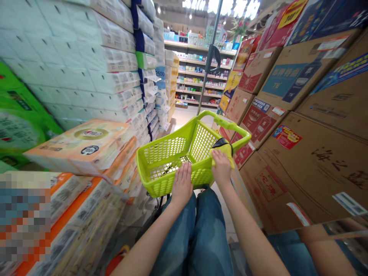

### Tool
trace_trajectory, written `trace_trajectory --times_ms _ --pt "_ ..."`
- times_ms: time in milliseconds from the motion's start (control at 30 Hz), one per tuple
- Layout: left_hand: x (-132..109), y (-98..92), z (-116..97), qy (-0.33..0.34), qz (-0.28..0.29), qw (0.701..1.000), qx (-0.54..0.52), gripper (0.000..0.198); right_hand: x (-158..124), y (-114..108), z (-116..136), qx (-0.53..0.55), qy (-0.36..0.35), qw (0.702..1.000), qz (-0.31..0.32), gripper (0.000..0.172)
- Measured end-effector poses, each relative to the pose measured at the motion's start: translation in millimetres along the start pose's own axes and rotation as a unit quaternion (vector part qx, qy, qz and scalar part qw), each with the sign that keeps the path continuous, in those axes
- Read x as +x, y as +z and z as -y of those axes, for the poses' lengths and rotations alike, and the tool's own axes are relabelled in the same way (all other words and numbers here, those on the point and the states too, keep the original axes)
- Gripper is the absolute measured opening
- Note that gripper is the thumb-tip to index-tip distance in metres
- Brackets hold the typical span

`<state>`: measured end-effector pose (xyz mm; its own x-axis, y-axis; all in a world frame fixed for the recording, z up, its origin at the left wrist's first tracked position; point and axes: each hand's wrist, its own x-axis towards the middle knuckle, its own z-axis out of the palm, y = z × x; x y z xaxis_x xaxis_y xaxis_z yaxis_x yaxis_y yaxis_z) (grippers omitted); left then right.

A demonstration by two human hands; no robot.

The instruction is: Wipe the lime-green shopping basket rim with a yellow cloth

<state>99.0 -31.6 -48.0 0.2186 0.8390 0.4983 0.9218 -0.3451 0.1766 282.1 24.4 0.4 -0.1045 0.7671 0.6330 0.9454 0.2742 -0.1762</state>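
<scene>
Left hand over the rim of a lime-green plastic shopping basket, right hand on a yellow item, whether either grip is clamped hidden

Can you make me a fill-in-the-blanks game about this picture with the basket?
The left hand rests on a shopping basket made of ____ plastic.
The right hand lies on yellow fabric hanging over the basket's ____.
Brown cardboard boxes are stacked on the ____ side of the aisle.

Answers: lime green; rim; right.
</scene>
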Motion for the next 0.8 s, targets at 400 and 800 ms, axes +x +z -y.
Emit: trace_trajectory --times_ms 400,800 --pt "-0.2 -0.5 2.3 0.010 0.007 1.000 0.026 0.079 15.0 -25.3 -57.8 -0.004 -0.082 0.997 0.013 0.067" --pt "-1.3 0.3 3.4 0.011 0.008 1.000 0.025 0.079 -36.9 16.5 55.0 0.053 -0.136 0.987 0.063 0.075"
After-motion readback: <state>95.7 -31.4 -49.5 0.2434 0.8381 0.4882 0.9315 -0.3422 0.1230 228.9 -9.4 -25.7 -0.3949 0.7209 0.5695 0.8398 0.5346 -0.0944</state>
